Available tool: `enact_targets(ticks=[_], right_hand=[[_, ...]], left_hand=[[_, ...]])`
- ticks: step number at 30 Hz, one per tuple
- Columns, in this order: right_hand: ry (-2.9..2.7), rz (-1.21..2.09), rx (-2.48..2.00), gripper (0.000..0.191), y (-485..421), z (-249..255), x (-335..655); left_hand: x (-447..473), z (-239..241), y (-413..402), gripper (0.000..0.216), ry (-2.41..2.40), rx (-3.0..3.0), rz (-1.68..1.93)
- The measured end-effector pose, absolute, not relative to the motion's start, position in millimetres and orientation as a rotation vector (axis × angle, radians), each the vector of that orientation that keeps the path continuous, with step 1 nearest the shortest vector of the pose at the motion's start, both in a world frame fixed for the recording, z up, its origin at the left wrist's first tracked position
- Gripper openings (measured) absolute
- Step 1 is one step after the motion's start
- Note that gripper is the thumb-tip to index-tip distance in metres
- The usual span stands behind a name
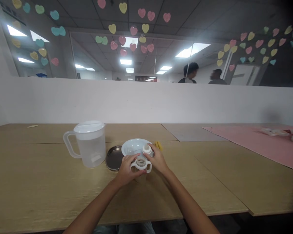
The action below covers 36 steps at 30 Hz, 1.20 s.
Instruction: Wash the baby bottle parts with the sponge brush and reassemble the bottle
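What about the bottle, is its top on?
No, the bottle has its neck open, and the right hand holds the white top apart from it.

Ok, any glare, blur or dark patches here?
Head view, top: ceiling lights burn out white, and the right corner goes black; head view, right: items on the pink sheet look smeared; head view, centre: left hand and right hand fairly clear.

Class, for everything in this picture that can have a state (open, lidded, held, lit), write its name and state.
Two-handled bottle: uncapped, in the left hand
White cap: off the bottle, in the right hand
Pitcher: upright, lid on
Round metal dish: open side up
White bowl: open side up
Ceiling lights: lit
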State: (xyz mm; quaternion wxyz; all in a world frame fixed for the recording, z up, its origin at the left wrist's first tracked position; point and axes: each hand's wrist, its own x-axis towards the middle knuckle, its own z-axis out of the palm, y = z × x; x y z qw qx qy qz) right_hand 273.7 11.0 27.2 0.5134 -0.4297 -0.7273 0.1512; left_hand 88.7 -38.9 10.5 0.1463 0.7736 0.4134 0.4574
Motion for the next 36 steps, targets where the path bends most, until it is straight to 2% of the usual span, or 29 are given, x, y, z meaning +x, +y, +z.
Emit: enact_targets(ticks=[4, 12, 23, 27, 33, 36], right_hand=[[-1.893, 0.304, -1.16, 0.033, 5.5, 31.3, 278.0], [-1.764, 0.199, -1.1, 0.04, 4.5, 31.7, 275.9], [-1.859, 0.114, -1.041, 0.027, 6.3, 33.6, 277.4], [-1.841, -0.008, -1.035, 0.033, 10.7, 28.3, 279.2], [-1.831, -0.183, -1.004, 0.037, 7.1, 29.0, 281.6], [-1.851, -0.269, -0.944, 0.037, 3.6, 30.8, 282.1]], left_hand=[[88.0, 10.1, -38.3, 0.064, 1.16, 2.257, 1.306], [88.7, 12.1, -40.2, 0.059, 1.164, 2.27, 1.319], [88.8, 12.4, -40.7, 0.059, 1.164, 2.271, 1.297], [85.7, 16.2, -42.5, 0.061, 1.085, 2.268, 1.268], [93.8, 36.6, -26.6, 0.04, 1.052, 2.001, 1.519], [107.9, 54.6, -16.4, 0.033, 1.111, 2.071, 1.491]])
